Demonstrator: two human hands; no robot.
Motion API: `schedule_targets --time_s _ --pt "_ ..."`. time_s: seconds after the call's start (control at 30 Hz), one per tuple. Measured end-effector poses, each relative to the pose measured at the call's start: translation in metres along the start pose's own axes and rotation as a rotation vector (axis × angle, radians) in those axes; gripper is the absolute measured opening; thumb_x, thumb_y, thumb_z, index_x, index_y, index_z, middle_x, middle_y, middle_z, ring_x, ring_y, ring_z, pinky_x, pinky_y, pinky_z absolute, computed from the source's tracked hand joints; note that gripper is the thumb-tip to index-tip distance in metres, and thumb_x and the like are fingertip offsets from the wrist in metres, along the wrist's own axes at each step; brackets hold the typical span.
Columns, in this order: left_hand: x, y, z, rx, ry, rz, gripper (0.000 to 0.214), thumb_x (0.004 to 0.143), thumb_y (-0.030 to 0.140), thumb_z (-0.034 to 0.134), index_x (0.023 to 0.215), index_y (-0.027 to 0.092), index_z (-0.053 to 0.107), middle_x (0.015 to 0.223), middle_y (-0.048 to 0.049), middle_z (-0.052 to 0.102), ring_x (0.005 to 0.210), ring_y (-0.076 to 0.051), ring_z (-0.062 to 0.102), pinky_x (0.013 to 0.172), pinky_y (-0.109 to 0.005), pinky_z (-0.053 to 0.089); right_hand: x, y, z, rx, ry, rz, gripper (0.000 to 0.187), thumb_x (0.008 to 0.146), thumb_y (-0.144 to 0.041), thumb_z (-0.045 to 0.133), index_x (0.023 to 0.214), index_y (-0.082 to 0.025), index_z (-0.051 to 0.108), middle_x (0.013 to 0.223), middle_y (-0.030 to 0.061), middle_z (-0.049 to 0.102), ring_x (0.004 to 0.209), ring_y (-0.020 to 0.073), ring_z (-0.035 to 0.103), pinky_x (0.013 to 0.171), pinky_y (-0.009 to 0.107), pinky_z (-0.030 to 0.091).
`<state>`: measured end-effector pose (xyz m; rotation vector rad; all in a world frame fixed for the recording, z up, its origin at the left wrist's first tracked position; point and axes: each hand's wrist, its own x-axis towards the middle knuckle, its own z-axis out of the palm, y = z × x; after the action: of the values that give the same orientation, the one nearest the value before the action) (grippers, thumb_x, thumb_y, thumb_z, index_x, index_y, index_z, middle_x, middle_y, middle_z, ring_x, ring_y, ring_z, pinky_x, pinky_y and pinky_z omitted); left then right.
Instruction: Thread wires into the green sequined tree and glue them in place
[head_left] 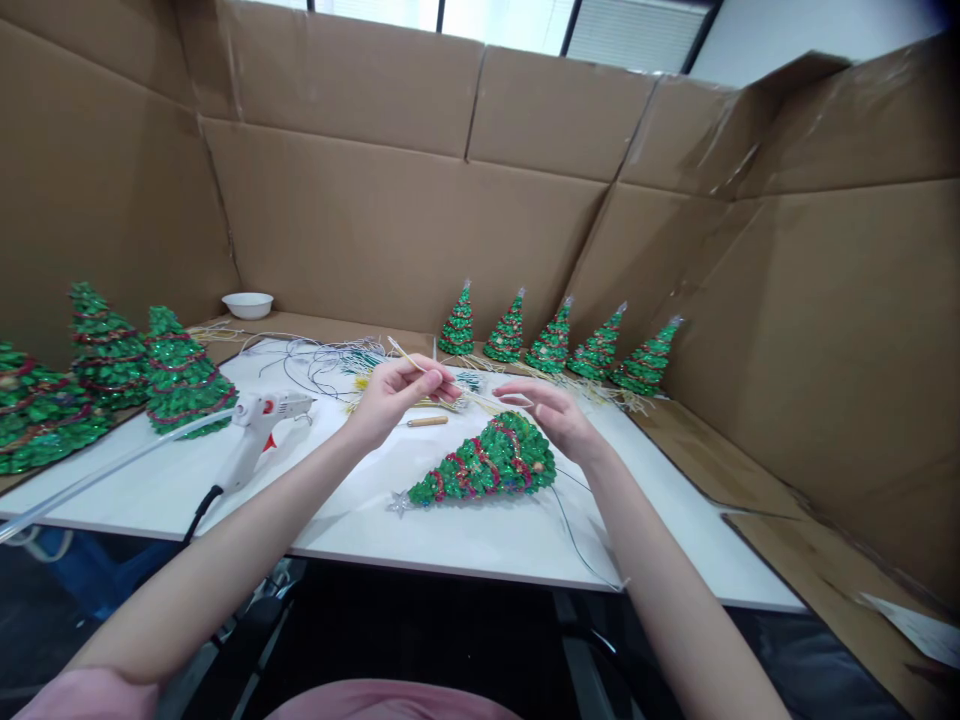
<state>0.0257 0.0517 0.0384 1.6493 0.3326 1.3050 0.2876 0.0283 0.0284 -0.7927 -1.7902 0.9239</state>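
My left hand [405,395] is closed, pinching a thin pale-yellow strand [403,353] between thumb and fingers; I cannot tell whether it is wire or cord. The strand runs on rightward toward my right hand [559,418], whose fingers are apart and curved beside its pale end. Below both hands a small green Christmas tree [487,462] lies on its side. Red garland winds around it, and a clear star [399,503] at its tip points left. A thin dark wire [571,535] trails from near its base to the table's front edge. A wooden-handled tool [427,421] lies behind the tree.
A white glue gun [259,430] with a long clear glue stick stands left on the white table [352,535]. Several starred trees [550,340] line the back right; larger trees [180,375] stand left. Loose wires [300,362] and a white bowl [248,305] lie behind. Cardboard walls [375,220] enclose the table.
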Motion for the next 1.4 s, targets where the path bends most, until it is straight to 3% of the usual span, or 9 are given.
schedule_targets --time_s 0.13,0.27,0.33,0.43,0.5,0.67,0.97,1.23,1.4 --pt "0.000 0.000 0.007 0.020 0.005 0.005 0.024 0.085 0.040 0.062 0.089 0.017 0.068 0.083 -0.0072 0.074 0.079 -0.018 0.071 0.077 -0.034 0.057 -0.003 -0.004 0.003 -0.103 0.000 -0.004 0.023 0.074 -0.049 0.071 0.088 -0.031 0.076 0.107 0.0059 0.066 0.107 0.0268 0.057 0.089 0.043 0.047" --pt "0.000 0.000 0.008 0.003 0.036 0.016 0.023 0.084 0.041 0.064 0.087 0.018 0.068 0.081 -0.0061 0.074 0.079 -0.018 0.071 0.075 -0.033 0.057 -0.004 -0.006 0.003 -0.078 0.052 -0.027 0.021 0.075 -0.050 0.070 0.078 -0.031 0.077 0.102 0.0053 0.067 0.104 0.0263 0.058 0.092 0.045 0.045" --pt "0.000 0.000 0.007 -0.012 0.043 0.030 0.022 0.084 0.040 0.064 0.086 0.018 0.068 0.081 -0.0055 0.074 0.079 -0.018 0.071 0.074 -0.032 0.057 -0.003 -0.006 0.003 -0.034 0.071 -0.034 0.030 0.075 -0.058 0.066 0.076 -0.031 0.077 0.101 0.0052 0.067 0.105 0.0269 0.057 0.095 0.046 0.044" --pt "0.001 0.001 0.005 -0.042 0.044 0.057 0.019 0.085 0.036 0.065 0.086 0.018 0.068 0.080 -0.0048 0.074 0.079 -0.017 0.071 0.073 -0.030 0.056 -0.002 -0.007 0.005 0.067 0.065 0.019 0.060 0.082 -0.074 0.037 0.077 -0.030 0.078 0.101 0.0058 0.066 0.106 0.0262 0.057 0.098 0.046 0.042" --pt "0.001 0.001 0.003 -0.049 0.049 0.072 0.018 0.085 0.036 0.065 0.086 0.018 0.068 0.080 -0.0044 0.074 0.078 -0.017 0.071 0.073 -0.030 0.056 -0.001 -0.009 0.007 0.099 0.042 0.059 0.070 0.086 -0.074 0.025 0.076 -0.028 0.078 0.103 0.0060 0.064 0.107 0.0252 0.057 0.099 0.044 0.041" --pt "0.002 0.003 0.000 -0.044 0.064 0.099 0.016 0.085 0.036 0.065 0.086 0.020 0.068 0.080 -0.0031 0.074 0.077 -0.016 0.071 0.072 -0.029 0.056 -0.003 -0.012 0.008 0.067 0.008 0.070 0.047 0.081 -0.065 0.053 0.073 -0.025 0.076 0.105 0.0062 0.064 0.102 0.0258 0.058 0.091 0.041 0.046" --pt "0.003 0.003 -0.004 -0.041 0.082 0.105 0.020 0.084 0.038 0.066 0.086 0.018 0.068 0.080 -0.0039 0.073 0.075 -0.015 0.070 0.072 -0.028 0.055 -0.005 -0.004 0.006 -0.013 0.019 0.035 0.037 0.084 -0.053 0.058 0.066 -0.022 0.068 0.108 0.0064 0.063 0.107 0.0255 0.056 0.096 0.043 0.043" --pt "-0.002 -0.002 0.015 0.021 -0.081 -0.109 0.020 0.078 0.033 0.072 0.087 0.016 0.069 0.080 -0.0024 0.069 0.071 -0.011 0.065 0.069 -0.024 0.054 -0.002 -0.003 0.011 -0.152 -0.078 -0.050 0.034 0.090 -0.046 0.053 0.073 -0.022 0.070 0.108 0.0071 0.063 0.104 0.0233 0.057 0.088 0.038 0.045" --pt "-0.004 -0.009 0.027 0.216 -0.188 -0.068 0.017 0.081 0.030 0.070 0.088 0.015 0.070 0.087 -0.0047 0.068 0.080 -0.014 0.064 0.072 -0.024 0.052 -0.002 -0.004 0.012 -0.152 -0.135 -0.041 0.028 0.088 -0.044 0.057 0.076 -0.023 0.072 0.113 0.0064 0.062 0.107 0.0243 0.056 0.090 0.039 0.044"
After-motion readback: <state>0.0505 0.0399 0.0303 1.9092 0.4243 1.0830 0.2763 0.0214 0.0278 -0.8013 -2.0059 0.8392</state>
